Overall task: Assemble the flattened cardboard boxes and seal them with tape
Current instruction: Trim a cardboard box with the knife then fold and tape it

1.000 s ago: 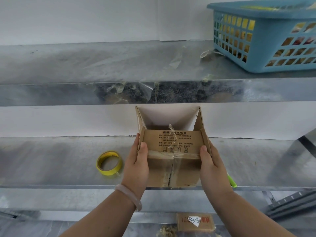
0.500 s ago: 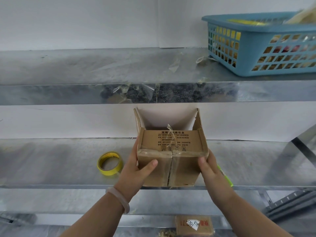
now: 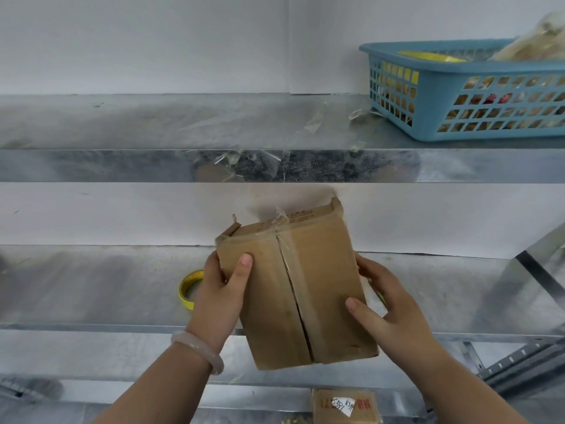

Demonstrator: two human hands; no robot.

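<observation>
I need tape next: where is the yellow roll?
Head view: the tape roll lies on the middle shelf, left of centre, partly hidden behind the left hand holding the box.

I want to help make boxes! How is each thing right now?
cardboard box: tilted, held in both hands, flaps shut, taped along the seam.
left hand: grips the box's left edge.
right hand: grips the box's right side.
yellow tape roll: lies flat on the lower shelf.
blue basket: upright on the upper shelf, filled.

Partly hidden behind left hand (image 3: 221, 296): tape roll (image 3: 183, 296). Cut off at frame edges: basket (image 3: 428, 52), labelled box (image 3: 342, 407). Blurred: print on cardboard box (image 3: 321, 286).
</observation>
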